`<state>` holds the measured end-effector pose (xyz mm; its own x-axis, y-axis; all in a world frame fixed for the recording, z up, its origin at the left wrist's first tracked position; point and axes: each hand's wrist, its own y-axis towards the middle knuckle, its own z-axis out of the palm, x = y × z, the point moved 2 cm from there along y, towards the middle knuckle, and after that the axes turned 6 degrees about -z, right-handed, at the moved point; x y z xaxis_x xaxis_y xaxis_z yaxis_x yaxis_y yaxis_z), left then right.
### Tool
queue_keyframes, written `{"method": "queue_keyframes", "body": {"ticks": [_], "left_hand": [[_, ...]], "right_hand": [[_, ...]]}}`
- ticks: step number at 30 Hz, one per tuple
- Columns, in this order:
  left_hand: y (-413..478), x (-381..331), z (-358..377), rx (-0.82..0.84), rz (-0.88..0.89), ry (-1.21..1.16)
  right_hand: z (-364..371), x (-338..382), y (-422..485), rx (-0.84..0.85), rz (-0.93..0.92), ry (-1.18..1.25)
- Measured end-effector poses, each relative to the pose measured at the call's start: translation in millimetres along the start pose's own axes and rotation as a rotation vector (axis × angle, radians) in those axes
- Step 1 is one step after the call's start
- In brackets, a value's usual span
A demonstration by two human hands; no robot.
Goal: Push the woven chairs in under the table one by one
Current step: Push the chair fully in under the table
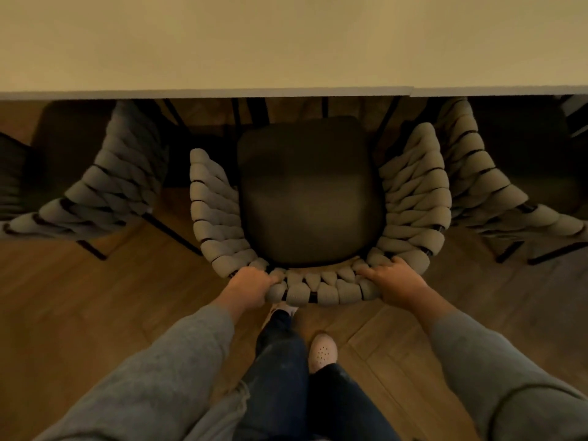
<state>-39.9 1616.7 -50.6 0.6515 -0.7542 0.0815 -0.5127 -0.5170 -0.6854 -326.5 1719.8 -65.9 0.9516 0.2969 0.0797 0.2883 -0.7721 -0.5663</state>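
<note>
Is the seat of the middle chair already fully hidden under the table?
No, most of the dark seat of the middle chair shows in front of the table edge, both hands on its woven back.

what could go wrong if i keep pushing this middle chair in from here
The grey woven-rope middle chair sits close between two matching woven chairs, so its arms could snag theirs. Your foot in the pale perforated clog is near the back legs. Both hands grip the backrest; fingers could pinch.

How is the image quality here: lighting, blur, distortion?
Head view: dim, warm light; table top brightest, featureless. Deep shadow under it. Soft overall, left chair blurriest. Wide-angle bends the side chairs outward. Left hand and right hand on the middle chair stay readable.
</note>
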Motion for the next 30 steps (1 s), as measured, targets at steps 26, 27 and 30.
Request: {"method": "queue_keyframes", "body": {"ticks": [26, 27, 30], "left_hand": [[43.5, 143.2, -40.7, 0.043, -0.083, 0.073], [47.8, 147.4, -39.5, 0.037, -0.09, 0.073], [62.0, 163.7, -38.4, 0.047, -0.131, 0.078]], "right_hand": [[-80.7, 21.7, 117.3, -0.095, 0.016, 0.125], [-83.2, 20.3, 122.0, -0.103, 0.016, 0.127], [-90.1, 20.0, 139.1, -0.126, 0.025, 0.116]]}}
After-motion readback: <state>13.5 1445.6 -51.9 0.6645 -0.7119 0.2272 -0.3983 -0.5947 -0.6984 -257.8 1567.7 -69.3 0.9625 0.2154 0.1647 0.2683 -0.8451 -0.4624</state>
